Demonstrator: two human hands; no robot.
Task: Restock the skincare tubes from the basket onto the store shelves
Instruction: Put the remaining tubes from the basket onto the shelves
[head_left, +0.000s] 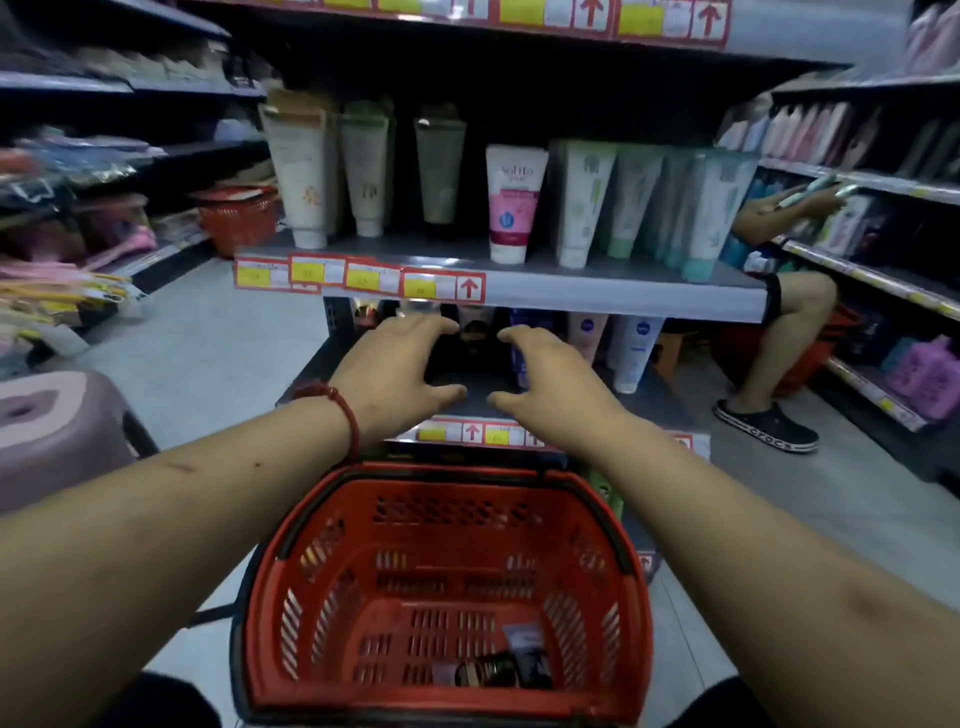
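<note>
Our left hand (395, 371) and right hand (553, 382) reach into the shelf (322, 364), each curved in a half-open C, one on either side of the dark tubes (472, 345); we cannot tell whether they grip or even touch them. The upper shelf (597, 293) has its edge just over our fingers (441, 325), and the front lip lies under our thumbs (452, 392). Bare board opens left of the left hand. Right of the right hand stand three lighter tubes (634, 353). Above the hands we count three pale tubes (298, 171), one pink tube (514, 202) and at least four green tubes (582, 208). Below our wrists the basket (452, 470) holds two or three dim items (498, 670)
</note>
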